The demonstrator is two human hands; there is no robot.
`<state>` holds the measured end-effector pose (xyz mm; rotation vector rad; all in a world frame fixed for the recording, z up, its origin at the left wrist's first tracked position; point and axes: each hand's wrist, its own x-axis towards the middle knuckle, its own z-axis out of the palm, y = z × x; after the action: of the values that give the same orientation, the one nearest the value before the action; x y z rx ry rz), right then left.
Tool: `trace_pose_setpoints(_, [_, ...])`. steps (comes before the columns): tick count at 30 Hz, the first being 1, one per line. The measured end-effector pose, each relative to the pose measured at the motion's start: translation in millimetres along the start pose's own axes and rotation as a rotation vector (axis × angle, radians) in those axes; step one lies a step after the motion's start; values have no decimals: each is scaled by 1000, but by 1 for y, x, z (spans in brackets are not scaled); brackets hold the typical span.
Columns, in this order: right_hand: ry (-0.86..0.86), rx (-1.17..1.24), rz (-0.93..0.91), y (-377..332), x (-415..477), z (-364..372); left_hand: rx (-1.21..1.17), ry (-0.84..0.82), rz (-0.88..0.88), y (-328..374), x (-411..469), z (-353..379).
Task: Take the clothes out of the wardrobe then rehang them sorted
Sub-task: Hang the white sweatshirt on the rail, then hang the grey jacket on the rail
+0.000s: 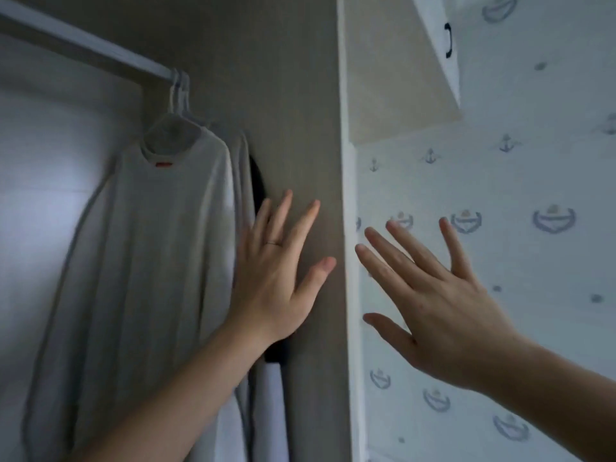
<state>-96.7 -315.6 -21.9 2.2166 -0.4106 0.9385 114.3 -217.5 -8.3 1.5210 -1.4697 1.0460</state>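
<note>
At the left, the rail (83, 38) runs down to its right end, where all the clothes are bunched on pale hangers (178, 91): a white shirt (150, 245) faces us in front, a second pale garment (240, 161) hangs behind it, and a dark garment (258, 185) is pressed nearest the side panel (300, 111). Nothing has been taken out, so we judge the step in hand to be reaching for the first piece. Our left grip (276, 278) is spread wide with straight fingers and holds nothing; it lies over the right margin of the clothes and the panel, and we cannot tell whether it touches either. Our right grip (443, 315) is spread just as wide and just as empty, out past the panel's white front edge, in front of the patterned wall (500, 261). To do this well, we should raise the left grip to the hanger hooks at the rail's end instead of pulling on cloth, lift one hook clear of the rail, and steady the garment's shoulder with the right grip so it does not slide off. Starting with the front shirt seems easiest, since the hooks sit packed together and could snag one another.
</note>
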Motion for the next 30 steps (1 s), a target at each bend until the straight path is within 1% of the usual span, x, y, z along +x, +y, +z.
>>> trace_pose_setpoints(3, [-107,38,75,30,-80,-2,-37,-63,58,65,-37,28])
trace_pose_setpoints(5, [-175,45,123,51,-132,-5,-66,-133,95,109,-59,52])
trace_pose_setpoints(10, [-361,64,330,91,-268,-9,-207,-340,65,216,-115,120])
trace_pose_setpoints(13, [-488,75,533,104,-352,-12,-302,-465,34,277,-148,165])
trace_pose_setpoints(16, [-590,89,738,114,-432,-12,-413,-607,45,336,-183,211])
trace_pose_setpoints(20, [-680,79,1044,126,-525,-7,-548,-825,73,412,-227,272])
trace_pose_setpoints(23, [-723,50,1285,136,-584,0,-626,-952,101,466,-251,315])
trace_pose_setpoints(27, [-846,43,1474,164,-645,10,-710,-1085,157,532,-267,375])
trace_pose_setpoints(30, [-885,7,1597,196,-680,21,-744,-1170,216,578,-269,427])
